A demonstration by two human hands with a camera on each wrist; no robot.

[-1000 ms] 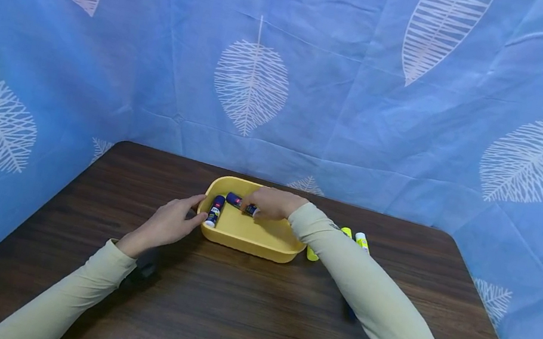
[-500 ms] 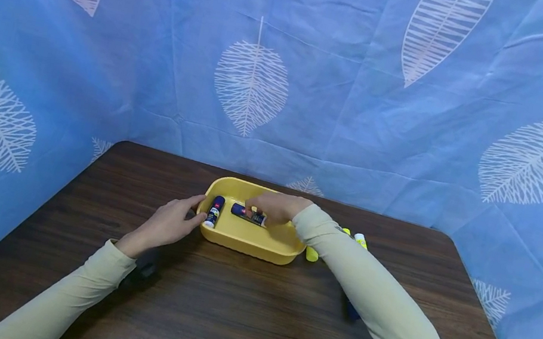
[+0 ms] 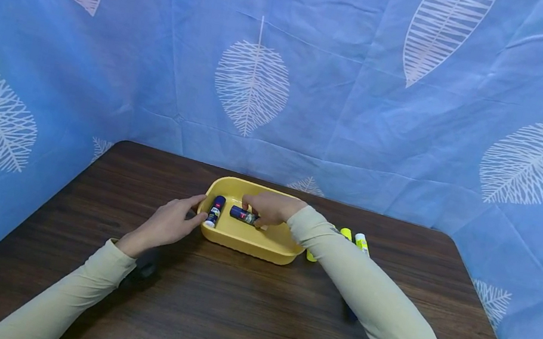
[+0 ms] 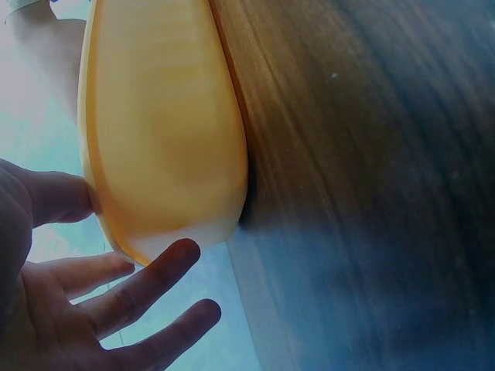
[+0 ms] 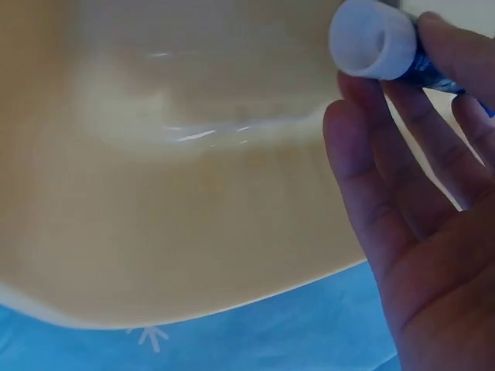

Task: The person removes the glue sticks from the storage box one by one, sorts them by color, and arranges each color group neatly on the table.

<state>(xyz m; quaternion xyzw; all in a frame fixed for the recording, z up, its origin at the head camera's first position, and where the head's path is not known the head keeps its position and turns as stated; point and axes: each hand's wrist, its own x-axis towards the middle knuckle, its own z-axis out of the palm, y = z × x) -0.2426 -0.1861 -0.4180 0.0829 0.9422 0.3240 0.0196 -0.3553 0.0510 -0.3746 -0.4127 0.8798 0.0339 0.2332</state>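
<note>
A yellow plastic tray stands on the brown table. At its left end, my left hand touches the rim with thumb and a finger; in the left wrist view the other fingers spread loosely beside the wall. Over the tray's floor, my right hand pinches a dark blue glue stick between thumb and fingers. Its white end sticks out towards the right wrist camera. Another dark blue glue stick with a white end lies along the tray's left wall.
Right of the tray, partly behind my right sleeve, lie yellow sticks, one close by the tray's corner. Something dark blue shows under that forearm. A blue cloth with white leaves hangs behind the wooden table.
My right hand has brought the held glue stick from near the far wall towards the middle of the tray, then shifted its fingers along it. The left hand has not moved.
</note>
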